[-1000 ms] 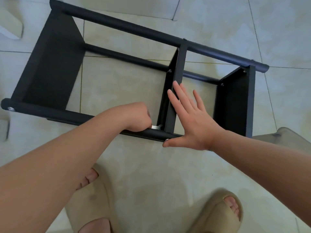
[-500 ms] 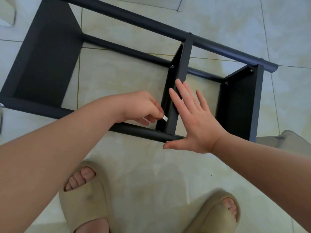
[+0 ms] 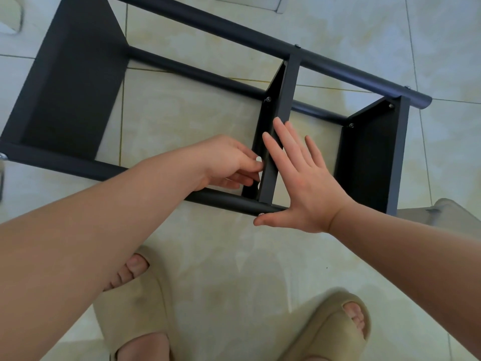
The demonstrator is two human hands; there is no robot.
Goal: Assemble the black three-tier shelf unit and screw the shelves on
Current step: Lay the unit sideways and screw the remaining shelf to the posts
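Observation:
The black shelf unit (image 3: 78, 82) lies on its side on the tiled floor, its round poles (image 3: 234, 29) running left to right. Three black shelves stand on edge between the poles: a wide one at the left, the middle shelf (image 3: 286, 100), and one at the right (image 3: 372, 157). My right hand (image 3: 304, 183) presses flat with straight fingers against the middle shelf, thumb on the near pole by a screw head (image 3: 261, 214). My left hand (image 3: 226, 162) pinches a small white tool (image 3: 258, 160) at the left face of the middle shelf, just above the near pole.
My two feet in beige slippers (image 3: 335, 332) stand on the cream floor tiles (image 3: 221, 269) in front of the unit. A pale object (image 3: 10, 19) sits at the top left corner. Another beige item (image 3: 447, 212) lies right of the unit.
My left hand has lifted from the near pole and now holds the white tool higher against the middle shelf. The view has moved closer. My right hand stays flat on the shelf.

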